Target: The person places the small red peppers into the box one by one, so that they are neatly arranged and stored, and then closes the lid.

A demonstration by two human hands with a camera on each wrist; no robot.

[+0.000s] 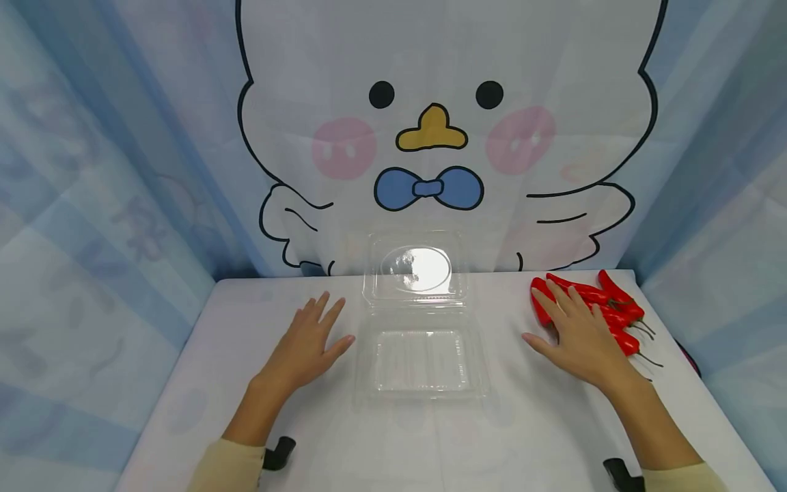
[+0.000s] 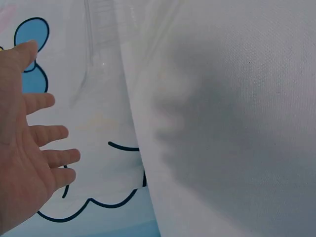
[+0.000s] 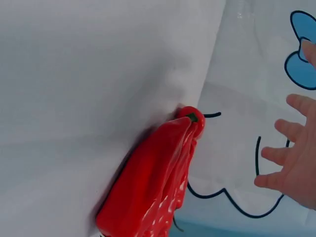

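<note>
A clear plastic clamshell box (image 1: 421,396) lies with its lid (image 1: 375,290) raised at the back, in the middle of the table. Several red chili peppers (image 1: 624,301), with thin green stems, are heaped at the back right; the right wrist view shows the heap (image 3: 153,177) from the side. Over the heap's left part hovers my right hand (image 1: 581,342), fingers spread, hiding some peppers and holding nothing. Its palm (image 3: 298,160) appears apart from them in the right wrist view. My left hand (image 1: 301,352) is raised left of the box, fingers spread, with nothing in it.
A white cloth covers the table (image 1: 393,444). Right behind its back edge hangs a curtain (image 1: 430,41) printed with a cartoon bird, and blue patterned curtains (image 1: 92,273) close in both sides. A black device (image 1: 279,453) sits at the left wrist.
</note>
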